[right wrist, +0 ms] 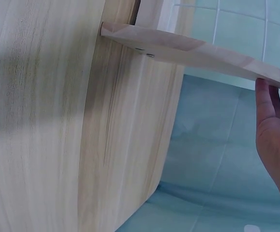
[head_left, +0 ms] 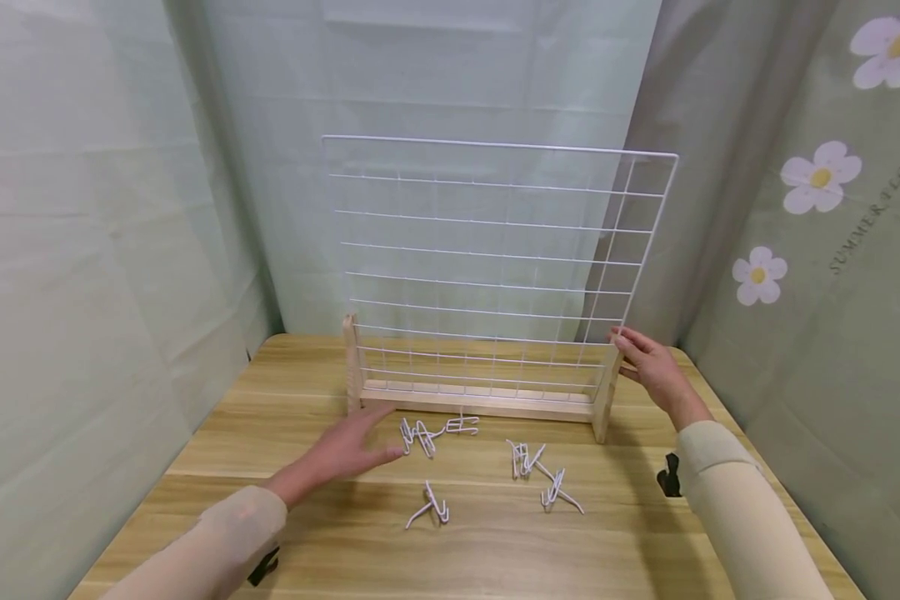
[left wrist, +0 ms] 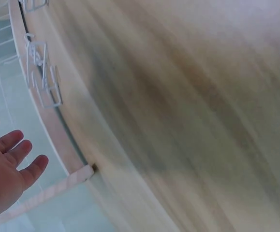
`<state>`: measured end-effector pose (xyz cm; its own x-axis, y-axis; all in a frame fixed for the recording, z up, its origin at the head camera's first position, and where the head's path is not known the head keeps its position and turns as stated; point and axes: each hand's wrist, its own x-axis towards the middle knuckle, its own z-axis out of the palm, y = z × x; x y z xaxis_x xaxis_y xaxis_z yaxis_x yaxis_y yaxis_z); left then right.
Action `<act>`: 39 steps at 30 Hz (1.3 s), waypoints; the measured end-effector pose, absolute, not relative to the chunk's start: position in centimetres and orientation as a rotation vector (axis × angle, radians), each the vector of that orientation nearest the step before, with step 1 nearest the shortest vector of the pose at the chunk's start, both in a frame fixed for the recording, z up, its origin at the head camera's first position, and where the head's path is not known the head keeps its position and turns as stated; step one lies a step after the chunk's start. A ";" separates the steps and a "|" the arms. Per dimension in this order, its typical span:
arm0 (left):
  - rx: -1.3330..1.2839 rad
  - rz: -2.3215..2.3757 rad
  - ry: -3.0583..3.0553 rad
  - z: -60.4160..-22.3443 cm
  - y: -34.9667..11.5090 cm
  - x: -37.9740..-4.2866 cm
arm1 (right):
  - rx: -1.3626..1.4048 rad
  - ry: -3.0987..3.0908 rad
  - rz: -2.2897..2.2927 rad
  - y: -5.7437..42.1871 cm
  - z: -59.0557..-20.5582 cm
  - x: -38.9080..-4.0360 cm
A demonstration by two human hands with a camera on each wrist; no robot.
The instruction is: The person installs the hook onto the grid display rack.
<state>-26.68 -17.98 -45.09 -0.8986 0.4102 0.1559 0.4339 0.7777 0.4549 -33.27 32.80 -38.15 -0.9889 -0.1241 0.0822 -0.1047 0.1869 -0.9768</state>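
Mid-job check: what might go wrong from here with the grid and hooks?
The wire grid rises well above its wooden stand, so a hard push from the right hand at the right upright might shift or tip it. The hooks near the left hand lie bunched together, so picking one up could drag others along. They also sit just in front of the stand, which might knock them if it slid forward.

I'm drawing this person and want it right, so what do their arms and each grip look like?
The left sleeve and right sleeve are long, plain and pale cream. I see no glove on the left grip or right grip. A small black piece shows beside each sleeve; I can't tell what it is.
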 end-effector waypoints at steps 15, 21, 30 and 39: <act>-0.784 -0.816 -2.905 -46.5 -16.7 -25.2 | -0.193 2.372 -2.020 32.3 -37.7 -33.0; -0.774 -0.936 -2.877 -47.1 -16.3 -24.8 | -0.169 2.372 -2.033 32.3 -37.8 -33.0; -0.828 -0.997 -2.821 -48.0 -16.0 -24.0 | -0.201 2.364 -2.046 32.3 -38.1 -33.2; -0.899 -1.037 -2.786 -48.9 -15.9 -23.1 | -0.197 2.370 -2.049 32.3 -38.1 -33.1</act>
